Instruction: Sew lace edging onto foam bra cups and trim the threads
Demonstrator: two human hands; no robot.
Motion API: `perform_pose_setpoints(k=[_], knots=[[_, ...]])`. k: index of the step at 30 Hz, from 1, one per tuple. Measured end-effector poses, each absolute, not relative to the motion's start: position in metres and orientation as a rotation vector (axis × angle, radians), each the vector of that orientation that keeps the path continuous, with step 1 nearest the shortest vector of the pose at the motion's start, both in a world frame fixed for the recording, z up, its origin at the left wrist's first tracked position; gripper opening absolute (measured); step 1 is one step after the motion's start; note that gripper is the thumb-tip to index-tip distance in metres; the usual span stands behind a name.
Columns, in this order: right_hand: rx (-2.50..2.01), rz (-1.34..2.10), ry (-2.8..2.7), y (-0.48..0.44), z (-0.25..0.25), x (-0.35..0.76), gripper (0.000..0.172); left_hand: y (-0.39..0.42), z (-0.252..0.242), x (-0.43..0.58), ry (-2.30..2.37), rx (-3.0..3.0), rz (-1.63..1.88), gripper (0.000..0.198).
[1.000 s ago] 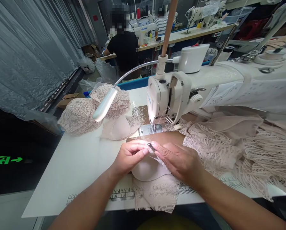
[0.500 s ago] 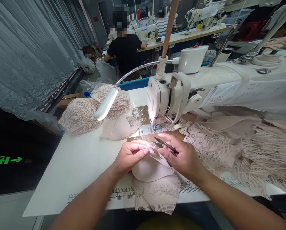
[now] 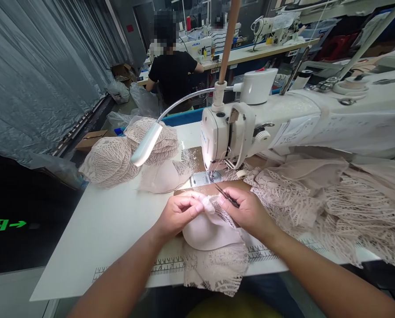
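Over a white table (image 3: 118,229), before a sewing machine (image 3: 212,137), the left hand (image 3: 179,214) pinches a lace-edged cup (image 3: 207,232) and the right hand (image 3: 248,211) curls around dark snips (image 3: 224,194), a grey curtain (image 3: 45,66) and seated co-worker (image 3: 172,73) beyond.

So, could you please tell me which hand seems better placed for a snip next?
Probably the right hand: it holds the dark snips close to the lace-edged cup, while the left hand pinches its edge.
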State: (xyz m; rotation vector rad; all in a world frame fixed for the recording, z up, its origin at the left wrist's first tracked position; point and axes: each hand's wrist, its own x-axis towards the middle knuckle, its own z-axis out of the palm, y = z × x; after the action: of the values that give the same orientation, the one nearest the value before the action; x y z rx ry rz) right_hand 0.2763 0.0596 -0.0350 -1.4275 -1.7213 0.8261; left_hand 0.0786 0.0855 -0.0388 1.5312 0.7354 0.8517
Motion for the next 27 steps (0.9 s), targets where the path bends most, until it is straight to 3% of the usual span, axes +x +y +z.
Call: perform_pose_setpoints(k=[4, 8, 12, 15, 18, 19, 22, 27], knots=[[-1.562, 0.635, -1.848, 0.063, -0.035, 0.286, 0.024, 0.086, -0.042, 0.079, 0.798, 1.535, 0.816, 0.020], [-1.940, 0.077, -2.007, 0.072, -0.043, 0.309, 0.033, 0.089, -0.049, 0.077, 0.900, 1.502, 0.865, 0.019], [-1.790, -0.277, -2.037, 0.071, -0.046, 0.316, 0.026, 0.091, -0.053, 0.076, 0.926, 1.475, 0.871, 0.030], [-1.469, -0.079, -2.027, 0.060, -0.041, 0.300, 0.034, 0.090, -0.052, 0.076, 0.911, 1.485, 0.868, 0.030], [-1.250, 0.153, -2.139, 0.051, -0.038, 0.279, 0.057, 0.089, -0.050, 0.077, 0.880, 1.511, 0.874, 0.027], [-1.243, 0.190, -2.151, 0.050, -0.038, 0.273, 0.055, 0.089, -0.050, 0.077, 0.865, 1.509, 0.872, 0.026], [-1.331, 0.365, -2.046, 0.054, -0.038, 0.268, 0.021, 0.089, -0.049, 0.076, 0.812, 1.456, 0.848, 0.026], [-1.269, 1.080, -1.739, 0.064, -0.041, 0.279, 0.024, 0.091, -0.050, 0.075, 0.757, 1.262, 0.794, 0.033]])
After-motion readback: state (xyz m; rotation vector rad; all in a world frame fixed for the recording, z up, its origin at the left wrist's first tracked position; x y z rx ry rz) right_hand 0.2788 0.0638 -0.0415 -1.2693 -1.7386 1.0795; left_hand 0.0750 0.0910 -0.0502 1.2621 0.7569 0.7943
